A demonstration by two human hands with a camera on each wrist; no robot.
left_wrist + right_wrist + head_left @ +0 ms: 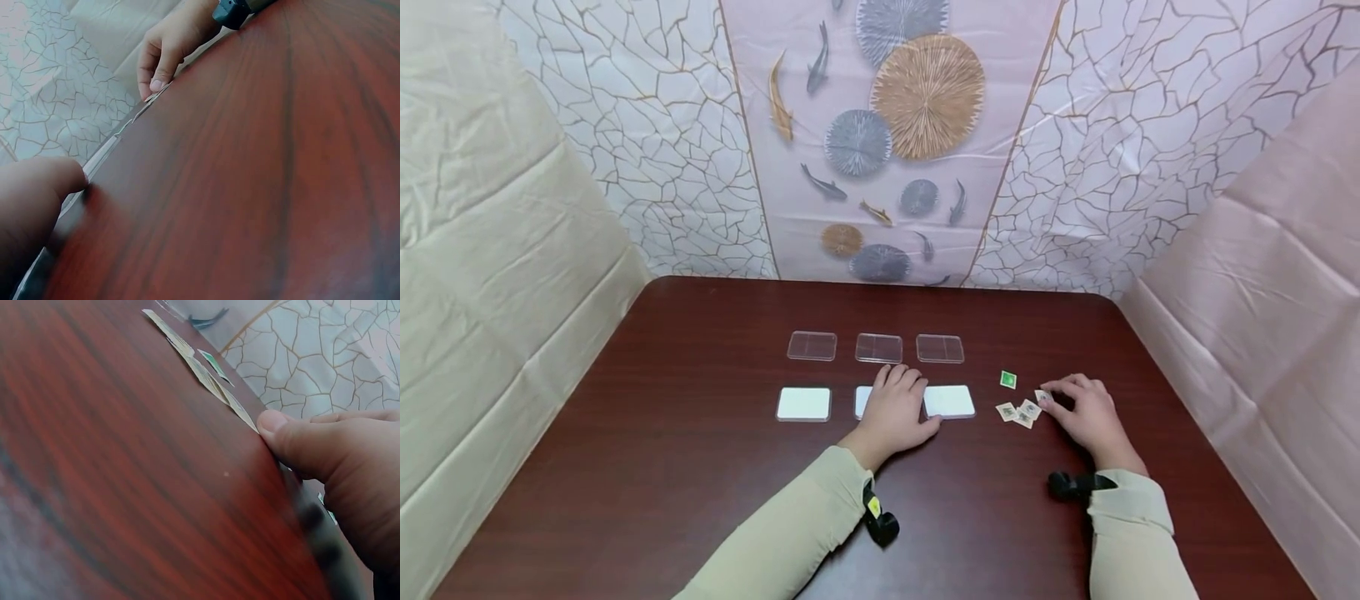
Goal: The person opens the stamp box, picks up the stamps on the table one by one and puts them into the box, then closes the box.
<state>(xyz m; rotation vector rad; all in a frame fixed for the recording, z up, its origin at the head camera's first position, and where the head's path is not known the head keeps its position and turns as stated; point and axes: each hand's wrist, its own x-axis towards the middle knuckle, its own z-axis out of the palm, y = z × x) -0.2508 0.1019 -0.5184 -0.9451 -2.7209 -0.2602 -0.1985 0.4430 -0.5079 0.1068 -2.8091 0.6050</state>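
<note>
My right hand [1092, 419] pinches a cream paper square [1042, 395]; my left hand [892, 417] lies, fingers relaxed, over a white rectangular slab [861, 402].

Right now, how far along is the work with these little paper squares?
Seemingly done: three clear trays and three white panels lie in rows. In hand: the right grip pinches one pale square. Probably remaining: the green square and other pale squares lie loose beside the panels.
</note>
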